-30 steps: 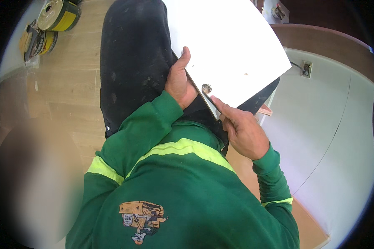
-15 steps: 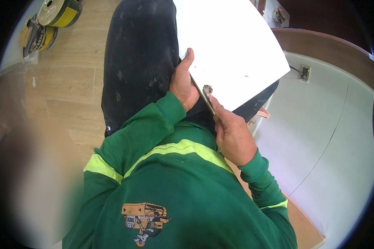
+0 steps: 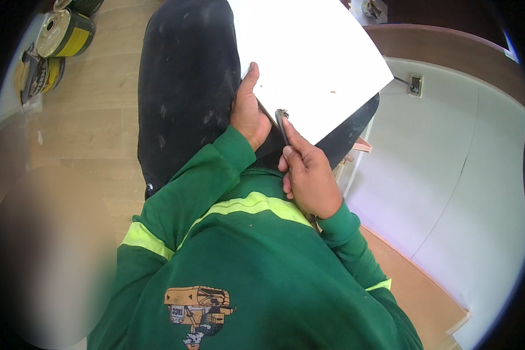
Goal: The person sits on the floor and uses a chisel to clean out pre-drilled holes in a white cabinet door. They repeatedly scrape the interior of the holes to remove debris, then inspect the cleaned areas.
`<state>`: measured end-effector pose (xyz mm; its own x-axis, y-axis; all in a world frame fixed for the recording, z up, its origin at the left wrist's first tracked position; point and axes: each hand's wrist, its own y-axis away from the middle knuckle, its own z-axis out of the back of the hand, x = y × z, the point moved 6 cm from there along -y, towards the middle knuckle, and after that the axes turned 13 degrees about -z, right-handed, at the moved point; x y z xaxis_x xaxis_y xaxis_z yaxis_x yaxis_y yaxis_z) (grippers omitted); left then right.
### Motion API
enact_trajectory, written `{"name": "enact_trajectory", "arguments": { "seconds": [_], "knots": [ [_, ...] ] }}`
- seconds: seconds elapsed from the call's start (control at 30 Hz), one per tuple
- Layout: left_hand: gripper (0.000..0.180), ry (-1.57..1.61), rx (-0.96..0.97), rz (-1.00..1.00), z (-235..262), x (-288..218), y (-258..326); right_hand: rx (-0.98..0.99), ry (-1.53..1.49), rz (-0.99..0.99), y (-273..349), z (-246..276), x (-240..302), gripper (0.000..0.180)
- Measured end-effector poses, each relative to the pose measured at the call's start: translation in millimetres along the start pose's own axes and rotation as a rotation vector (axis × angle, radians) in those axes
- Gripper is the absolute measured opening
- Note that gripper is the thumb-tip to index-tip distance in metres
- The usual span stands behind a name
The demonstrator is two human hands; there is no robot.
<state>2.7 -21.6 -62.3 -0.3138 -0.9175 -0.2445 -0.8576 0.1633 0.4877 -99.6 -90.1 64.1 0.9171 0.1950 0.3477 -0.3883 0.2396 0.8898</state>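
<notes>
A white board (image 3: 309, 52) lies across my lap, over dark trousers. My left hand (image 3: 251, 116) grips its near left edge, thumb raised along the side and the other fingers partly hidden underneath. In my right hand (image 3: 312, 178) is a slim dark metal hand tool (image 3: 281, 125); its exact kind does not show. My index finger stretches along the tool. Its tip touches or hovers at a dark, rough spot (image 3: 284, 113) near the board's lower corner, with what look like small shavings on it. Two small brownish marks show elsewhere on the white face.
Metal cans with yellow bands (image 3: 69, 34) stand on the wood-look floor (image 3: 99, 105) at the far left. To the right are a pale panel (image 3: 426, 163), a wall box with a cable (image 3: 415, 85) and a brown curved ledge (image 3: 437, 45). A light brown board edge (image 3: 414, 280) runs at lower right.
The tool has swung more upright, from lying nearly along the board's edge. My right fingers have curled around it more visibly. The whole scene has shifted slightly left and up in the picture.
</notes>
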Motion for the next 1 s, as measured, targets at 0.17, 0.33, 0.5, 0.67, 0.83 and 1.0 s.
{"name": "enact_trajectory", "arguments": {
  "seconds": [0.17,0.33,0.5,0.67,0.83,1.0],
  "knots": [
    [0.062,0.014,0.014,0.017,-2.7,-3.7,1.6,-0.053,0.335,0.098,2.9,25.3,10.0,0.054],
    [0.061,0.032,0.024,0.026,1.7,-2.6,0.2,-0.033,0.642,0.342,4.7,38.9,31.9,0.057],
    [0.06,0.041,-0.001,0.015,7.2,-0.3,-2.4,-0.011,0.71,0.342,1.7,38.7,40.6,0.059],
    [0.06,0.027,-0.033,0.009,7.4,1.8,-1.2,-0.074,0.662,0.424,4.0,27.9,35.9,0.058],
    [0.056,0.036,-0.054,0.017,3.5,1.5,0.8,-0.138,0.564,0.398,2.7,17.4,31.1,0.053],
    [0.055,0.008,-0.089,0.009,0.0,-3.9,3.7,-0.084,0.312,0.244,-4.8,9.4,13.3,0.052]
  ]
}}
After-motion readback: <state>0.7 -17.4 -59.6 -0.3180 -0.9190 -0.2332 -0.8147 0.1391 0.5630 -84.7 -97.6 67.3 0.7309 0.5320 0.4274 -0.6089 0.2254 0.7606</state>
